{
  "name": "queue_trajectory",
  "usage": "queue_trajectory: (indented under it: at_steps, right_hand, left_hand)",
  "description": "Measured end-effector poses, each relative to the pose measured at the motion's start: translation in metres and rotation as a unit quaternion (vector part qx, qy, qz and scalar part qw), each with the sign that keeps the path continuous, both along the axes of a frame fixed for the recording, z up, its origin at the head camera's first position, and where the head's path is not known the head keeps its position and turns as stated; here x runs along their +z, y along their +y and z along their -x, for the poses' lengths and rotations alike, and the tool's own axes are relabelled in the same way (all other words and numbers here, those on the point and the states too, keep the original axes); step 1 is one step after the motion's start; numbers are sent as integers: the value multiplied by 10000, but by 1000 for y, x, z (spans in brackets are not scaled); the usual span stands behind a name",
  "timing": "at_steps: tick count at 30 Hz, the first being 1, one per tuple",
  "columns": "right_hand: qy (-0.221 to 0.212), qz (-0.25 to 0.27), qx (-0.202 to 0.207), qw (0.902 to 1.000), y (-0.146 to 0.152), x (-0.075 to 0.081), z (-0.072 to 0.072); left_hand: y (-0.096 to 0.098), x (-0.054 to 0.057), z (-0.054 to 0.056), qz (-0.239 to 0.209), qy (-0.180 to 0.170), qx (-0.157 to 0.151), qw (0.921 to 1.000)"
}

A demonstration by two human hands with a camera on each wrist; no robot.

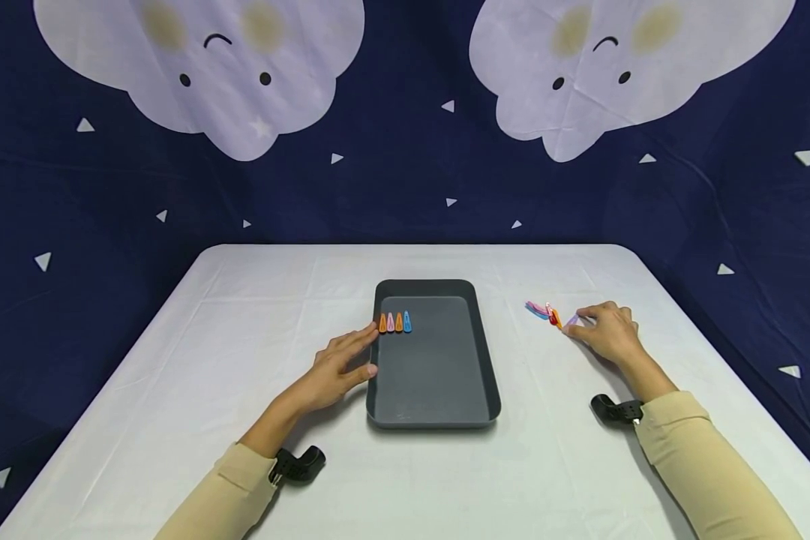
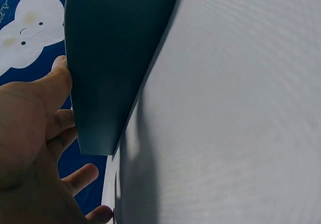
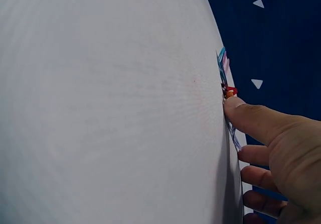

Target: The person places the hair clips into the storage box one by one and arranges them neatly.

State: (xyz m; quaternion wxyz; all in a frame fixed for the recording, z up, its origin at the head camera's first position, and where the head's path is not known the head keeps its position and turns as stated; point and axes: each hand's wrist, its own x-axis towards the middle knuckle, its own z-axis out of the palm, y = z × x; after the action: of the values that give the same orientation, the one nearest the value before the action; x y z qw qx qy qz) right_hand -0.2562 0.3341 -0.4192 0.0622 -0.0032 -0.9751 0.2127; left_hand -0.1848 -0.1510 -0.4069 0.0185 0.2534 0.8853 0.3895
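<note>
My left hand (image 1: 337,373) touches the left rim of a dark grey tray (image 1: 484,360), its fingers fairly straight and the thumb spread apart. Inside the tray, near its upper left, several snap hair clips stand side by side: orange, pink, orange and blue (image 1: 408,322). To the right of the tray, my right hand (image 1: 610,330) has thumb and index finger at the two ends of a purple hair clip (image 1: 571,320), pinching it at the table. In the right wrist view, the thumb (image 3: 251,116) partly hides the clips. A small pile of clips (image 1: 538,310) lies just left of that hand.
A white cloth (image 1: 277,315) covers the table. Behind it hangs a dark blue backdrop (image 1: 391,202) with clouds and small white triangles. Black bands with camera units (image 1: 300,465) sit on both wrists.
</note>
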Motion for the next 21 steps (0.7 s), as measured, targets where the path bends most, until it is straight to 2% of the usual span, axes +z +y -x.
queue_trajectory:
  at_steps: [6,14,21]
  right_hand:
    - [18,92,44,9999,0,2,0]
    - [-167,348,153,9991,-2,10,0]
    - [-66,551,257,9981,-7,19,-3]
  left_hand:
    - [0,-1,0,4,-38,2,10000]
    - [0,0,0,2,-34,-17,10000]
    - [0,0,0,-22,-48,-41,10000]
